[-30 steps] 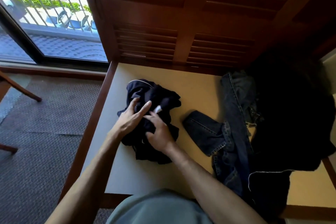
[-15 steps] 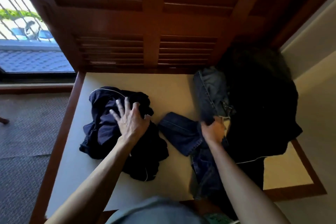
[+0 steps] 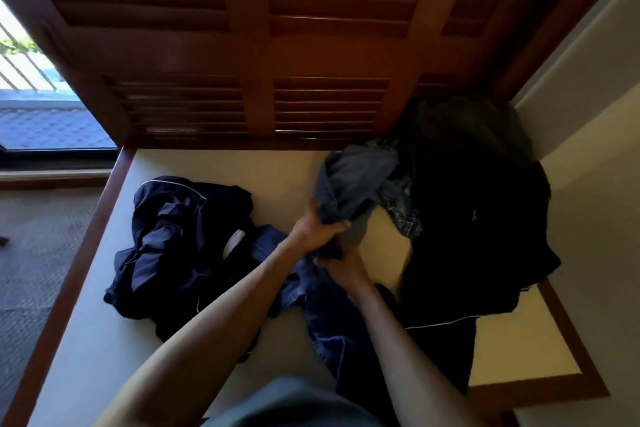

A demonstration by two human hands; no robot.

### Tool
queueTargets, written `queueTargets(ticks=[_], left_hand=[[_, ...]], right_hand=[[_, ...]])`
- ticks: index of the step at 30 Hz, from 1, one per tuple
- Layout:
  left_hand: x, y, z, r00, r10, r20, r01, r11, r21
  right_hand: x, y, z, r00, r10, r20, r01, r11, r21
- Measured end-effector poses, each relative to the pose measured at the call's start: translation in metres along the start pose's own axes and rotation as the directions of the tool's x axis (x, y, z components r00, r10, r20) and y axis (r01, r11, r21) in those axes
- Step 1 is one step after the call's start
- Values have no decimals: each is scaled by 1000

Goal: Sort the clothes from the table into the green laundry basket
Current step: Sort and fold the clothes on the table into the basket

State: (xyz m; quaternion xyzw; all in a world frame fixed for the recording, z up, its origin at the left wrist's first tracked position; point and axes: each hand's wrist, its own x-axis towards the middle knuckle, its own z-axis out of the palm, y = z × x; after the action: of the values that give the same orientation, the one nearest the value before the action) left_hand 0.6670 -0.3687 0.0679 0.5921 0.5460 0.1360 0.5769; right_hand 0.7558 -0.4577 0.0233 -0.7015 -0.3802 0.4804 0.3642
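Note:
A pair of blue jeans point(image 3: 349, 180) lies across the middle of the cream table point(image 3: 104, 350). My left hand point(image 3: 317, 227) is closed on a bunched part of the jeans and lifts it off the table. Just below it, my right hand point(image 3: 341, 263) grips the same jeans lower down. A crumpled navy garment with white piping point(image 3: 180, 239) rests on the table's left side, touched by no hand. A black garment point(image 3: 474, 218) is heaped at the right. No green basket is in view.
Brown louvred wooden shutters point(image 3: 263, 45) rise right behind the table. A wooden rim point(image 3: 83, 260) edges the table on the left, with grey carpet point(image 3: 31, 253) beyond it. A window point(image 3: 31, 107) is at the far left and a pale wall point(image 3: 595, 114) at the right.
My left hand left the navy garment and moved right onto the jeans. Both hands now hold the jeans, whose upper part has been raised. The view swung to the right.

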Motion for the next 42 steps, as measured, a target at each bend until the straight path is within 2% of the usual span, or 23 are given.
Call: queueTargets(ticks=[2,4,6,9,12,14,15,16,19,21,22,23,24,25,26,28,31,34,37,40,42], left_hand=[[5,3,0,988,-156,-12,140,916,-375],[8,-2,-7,975,-212,71,218,838,-500],[2,1,-11,971,-192,139,237,795,-558],[-19,29,-13,985,-91,144,163,759,-630],[-37,69,-35,998,-9,63,51,694,-719],[-52,96,-57,997,80,14,-45,685,-728],[-62,110,-68,991,133,3,-94,720,-687],[-70,120,-77,981,192,-4,-151,761,-630],[-92,134,-90,964,267,-6,-246,881,-405],[-90,124,-92,972,231,-36,-234,958,-164],[-86,114,-93,980,190,-56,-189,982,29],[-83,103,-93,983,161,-85,-134,956,259],[-79,90,-92,983,141,-117,-72,884,462],[-76,79,-90,983,120,-140,-13,803,596],[-74,67,-87,983,100,-157,27,756,654],[-67,44,-83,973,86,-213,85,726,682],[-54,22,-81,967,132,-220,88,633,769],[-32,9,-81,997,56,-62,20,557,830],[-7,3,-73,994,14,108,-95,592,800],[5,-1,-59,986,74,146,-160,623,766],[2,-6,-46,976,173,129,-208,604,769]], right_hand=[[-9,13,6,999,-5,37,10,993,-122],[-17,27,10,999,-15,29,19,988,-152],[-24,42,10,998,-40,-43,32,984,-176],[-23,49,-1,971,-103,-215,57,976,-211],[-14,28,-17,929,-151,-338,62,963,-262],[-8,10,-23,869,-257,-422,163,955,-246],[-7,2,-24,846,-311,-432,214,942,-259],[-4,-6,-25,857,-333,-392,245,934,-259],[-2,-32,-26,959,-226,-172,207,971,-123],[4,-32,-29,980,-178,-89,167,979,-120],[6,-25,-31,985,-156,-78,145,981,-129],[6,-14,-33,988,-136,-66,127,983,-131],[9,3,-34,994,-97,-57,88,986,-144],[13,24,-36,997,-49,-68,37,986,-163],[21,53,-38,995,11,-98,-29,983,-181],[28,101,-39,987,63,-150,-94,974,-206],[2,85,-35,977,101,-185,-141,966,-218],[-6,58,-38,947,128,-295,-187,965,-181],[6,46,-41,902,141,-409,-217,965,-145],[22,37,-40,817,365,-447,-341,930,137],[32,30,-40,765,514,-389,-382,848,368]])
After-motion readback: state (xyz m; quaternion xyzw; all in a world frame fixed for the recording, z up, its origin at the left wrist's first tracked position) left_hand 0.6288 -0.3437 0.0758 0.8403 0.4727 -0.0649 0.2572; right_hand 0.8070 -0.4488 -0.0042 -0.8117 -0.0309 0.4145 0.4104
